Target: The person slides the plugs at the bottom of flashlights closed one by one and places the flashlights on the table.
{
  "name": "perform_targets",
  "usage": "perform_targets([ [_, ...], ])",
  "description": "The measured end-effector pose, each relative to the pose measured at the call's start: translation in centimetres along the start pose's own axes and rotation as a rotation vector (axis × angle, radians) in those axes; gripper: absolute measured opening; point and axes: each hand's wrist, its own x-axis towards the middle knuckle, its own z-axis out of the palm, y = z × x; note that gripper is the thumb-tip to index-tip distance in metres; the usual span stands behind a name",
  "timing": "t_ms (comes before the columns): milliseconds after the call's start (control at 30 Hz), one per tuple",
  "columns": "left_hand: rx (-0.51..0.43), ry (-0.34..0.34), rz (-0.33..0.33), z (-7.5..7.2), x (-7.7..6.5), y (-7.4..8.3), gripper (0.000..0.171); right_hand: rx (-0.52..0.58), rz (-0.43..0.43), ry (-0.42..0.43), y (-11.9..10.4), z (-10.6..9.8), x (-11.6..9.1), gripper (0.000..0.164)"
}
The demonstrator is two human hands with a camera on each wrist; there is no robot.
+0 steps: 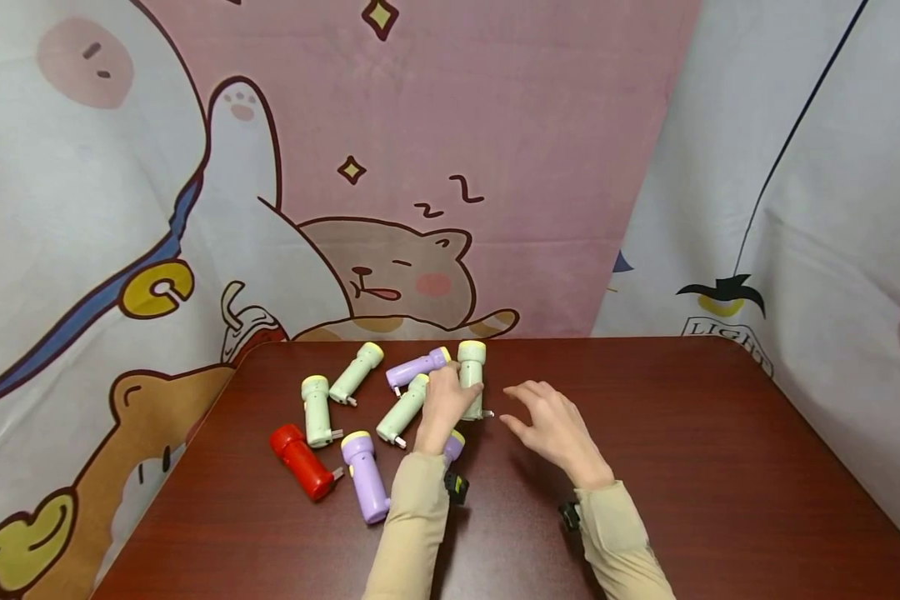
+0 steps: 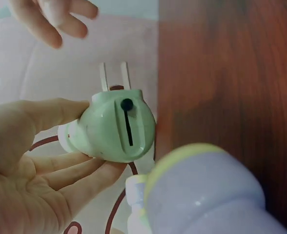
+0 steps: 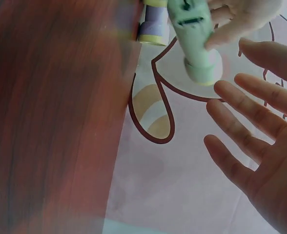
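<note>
My left hand (image 1: 444,404) grips a pale green flashlight (image 1: 471,367) with a yellow-rimmed head, thumb on one side and fingers on the other. In the left wrist view, two metal plug prongs stand out from the flashlight's (image 2: 112,129) end, beside a black slot. My right hand (image 1: 557,423) hovers to the right of it, fingers spread and holding nothing. In the right wrist view, the held flashlight (image 3: 194,44) points its head toward the right fingertips. A purple flashlight (image 1: 454,447) lies close by the left wrist, partly hidden by the arm.
Left of the hands, on the dark wooden table (image 1: 720,467), lie more flashlights: a red one (image 1: 303,463), purple ones (image 1: 367,479) and several green ones (image 1: 403,410). A printed cartoon cloth (image 1: 540,167) hangs behind the table's far edge.
</note>
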Motion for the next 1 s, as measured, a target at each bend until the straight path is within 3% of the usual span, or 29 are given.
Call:
perform_targets([
  [133,-0.097,-0.009,-0.031,-0.5,-0.4,0.6,0.048,-0.002,-0.022,-0.006,-0.3,0.1,0.1,0.041],
  [433,-0.263,-0.030,-0.112,-1.5,-1.2,1.5,0.050,-0.003,-0.105,0.039,-0.9,-0.3,0.2,0.045],
  [1000,-0.368,-0.021,-0.104,-2.2,-1.8,2.1,0.050,-0.028,-0.170,0.113,-1.2,-0.3,0.3,0.040],
])
